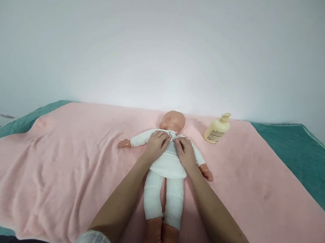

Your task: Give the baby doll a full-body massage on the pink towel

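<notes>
Handling the doll (167,160) at its chest seemed the step in hand; the next move likely called for light, even contact. The doll lay at lower centre, under the left hand (156,145) and right hand (187,153), fingers bent; whether they pinched its white top (169,169), I couldn't tell.

Yellow pump bottle (217,130), pink blanket (253,167) over green sheet (299,150)

A plain pale wall (152,41) fills the upper part, brightest low in the middle and greyer toward the corners, with a dark mark (6,116) at far left. Below it, a pink blanket (63,164), creased at left, lies over a green cover (298,146).
</notes>
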{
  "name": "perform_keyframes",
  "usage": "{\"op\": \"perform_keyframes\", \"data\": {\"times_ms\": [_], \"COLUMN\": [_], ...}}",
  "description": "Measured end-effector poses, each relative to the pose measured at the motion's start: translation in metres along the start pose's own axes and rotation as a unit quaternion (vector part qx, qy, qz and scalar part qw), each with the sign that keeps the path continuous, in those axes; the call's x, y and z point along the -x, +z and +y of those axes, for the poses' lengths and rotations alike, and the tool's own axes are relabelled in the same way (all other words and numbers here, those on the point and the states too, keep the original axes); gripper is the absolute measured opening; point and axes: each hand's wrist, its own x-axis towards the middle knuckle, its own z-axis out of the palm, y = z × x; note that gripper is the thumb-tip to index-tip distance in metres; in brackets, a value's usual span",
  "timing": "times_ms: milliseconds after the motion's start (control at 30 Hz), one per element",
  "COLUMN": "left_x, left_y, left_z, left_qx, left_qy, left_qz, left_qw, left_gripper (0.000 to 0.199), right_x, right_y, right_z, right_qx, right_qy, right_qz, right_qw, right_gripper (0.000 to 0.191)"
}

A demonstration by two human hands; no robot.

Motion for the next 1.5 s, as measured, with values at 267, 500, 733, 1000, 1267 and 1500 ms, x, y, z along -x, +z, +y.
{"op": "perform_keyframes", "data": {"times_ms": [267,500,733,1000,1267,1500], "left_x": [0.001,0.0,0.004,0.002,0.003,0.014], "left_y": [0.002,0.002,0.001,0.002,-0.001,-0.045], "left_z": [-0.002,-0.002,0.0,0.0,-0.003,0.012], "left_qx": [-0.005,-0.025,-0.011,-0.026,0.037,0.152], "left_qy": [-0.022,-0.029,-0.013,-0.052,-0.038,-0.021], "left_qz": [-0.01,-0.03,-0.011,-0.038,-0.017,-0.013], "left_qw": [1.0,0.999,1.0,0.998,0.998,0.988], "left_gripper": [0.018,0.019,0.02,0.018,0.02,0.02], "right_x": [0.001,-0.002,0.003,0.001,0.005,0.034], "right_y": [0.001,0.001,0.002,0.003,-0.001,-0.02], "right_z": [0.001,0.0,0.002,0.005,0.001,-0.018], "right_qx": [0.0,0.026,0.023,0.044,0.0,-0.062], "right_qy": [-0.007,-0.005,-0.009,-0.016,-0.013,0.003], "right_qz": [-0.018,-0.052,-0.018,-0.059,-0.027,0.054], "right_qw": [1.0,0.998,1.0,0.997,1.0,0.997], "right_gripper": [0.025,0.029,0.031,0.036,0.033,0.03]}}
